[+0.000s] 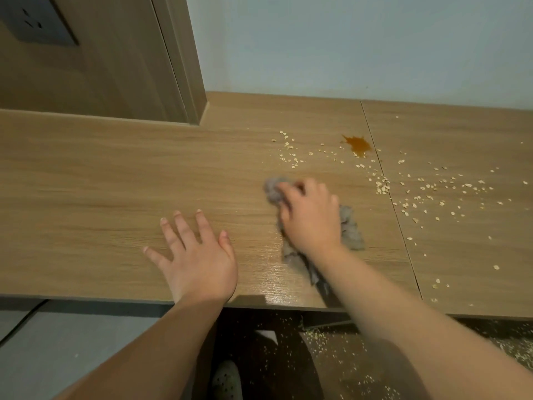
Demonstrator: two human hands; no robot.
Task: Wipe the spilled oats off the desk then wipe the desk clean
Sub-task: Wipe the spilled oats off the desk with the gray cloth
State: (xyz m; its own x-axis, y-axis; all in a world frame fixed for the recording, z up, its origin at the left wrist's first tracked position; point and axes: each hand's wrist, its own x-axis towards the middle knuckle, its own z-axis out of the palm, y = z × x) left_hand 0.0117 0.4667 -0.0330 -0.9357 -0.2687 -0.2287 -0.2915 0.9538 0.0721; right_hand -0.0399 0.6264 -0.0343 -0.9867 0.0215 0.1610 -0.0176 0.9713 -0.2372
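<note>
the largest part of the view is being taken up by the desk [86, 174], a pale wood-grain top that is being crossed on the right by a thin seam [383, 180] running from back edge to front edge. behind it a plain light wall [346, 39] is being shown, and at the back left a wooden panel [115, 67] is being seen rising from the desk's rear. below the front edge a grey floor [72, 342] is being shown at left, while the darker ground under the desk is being speckled by fallen flakes [317, 339].

the left grip [199, 261] is being held wide, with fingers spread straight and the palm laid flat on the desk; nothing is being held in it, and it is being kept apart from the cloth. the right grip [310, 217] is being curled down over a grey cloth [350, 229], which is being pressed against the desk. the cloth is being bunched under the fingers, showing past the fingertips, out to the hand's right and back beneath the wrist toward the front edge.

a dark socket [34, 21] is being seen in the panel's upper left, and a pale perforated shoe [227, 379] at the bottom. an orange-brown stain [357, 144] is lying near the back, just left of the seam. the oats [427, 194] are being left scattered on the desk beyond the right grip, across the seam, and most thickly to its right.
</note>
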